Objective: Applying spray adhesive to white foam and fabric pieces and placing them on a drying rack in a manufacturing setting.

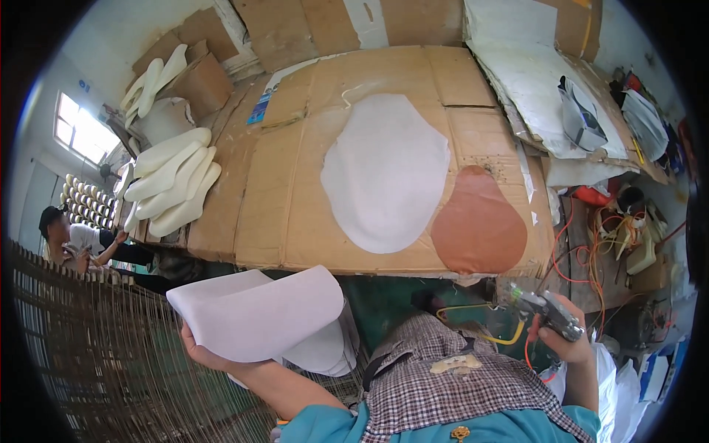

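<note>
My left hand (203, 353) grips a bent white sheet (255, 311) at its lower left edge, above a stack of similar white pieces (329, 347). In my right hand (565, 341) sits a grey spray gun (543, 310) with a yellow hose (509, 336) trailing off to the left. On the cardboard-covered table (251, 199) ahead lie a large white oval piece (385, 173) and, touching its lower right edge, a brown oval piece (478, 221). Both hands stay below the table's near edge.
Cream shoe-sole shapes (173, 181) are piled at the table's left end. A wire mesh rack (111, 347) fills the lower left, and a person (74, 244) sits beyond it. Orange cables (591, 244) and tools clutter the right; white sheets (532, 81) lie at back right.
</note>
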